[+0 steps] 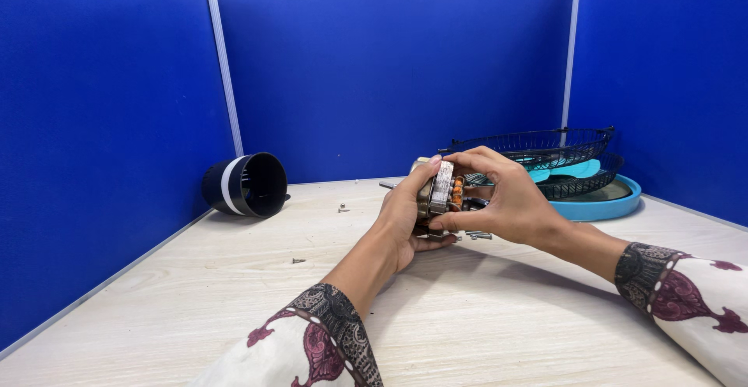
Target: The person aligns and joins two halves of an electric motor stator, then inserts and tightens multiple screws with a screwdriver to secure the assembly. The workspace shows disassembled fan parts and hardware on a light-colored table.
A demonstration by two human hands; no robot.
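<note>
Far off to the left of my hands, a black round housing with a white band (245, 184) lies on its side on the pale wooden table (195, 301). Closer in, two small screws (298, 261) sit loose on the wood, apart from each other.

My left hand (401, 219) is curled around the small fan motor (440, 196) from the left, thumb up on top. It grips it firmly. The motor is held up just over the table, right between both hands. It shows a metal body and orange wire coils — I think it is heavy for its size, hard and stiff. The coils look easy to hurt, so I would hold it by the metal rim, not by the wires.

My right hand (506, 200) closes on the motor from the right, fingers on top and thumb under.

Under it lie a few more screws (479, 236). Past my right hand sit black wire fan guards (561, 149) stacked on a light blue round part (600, 204) — near, not touching.
</note>
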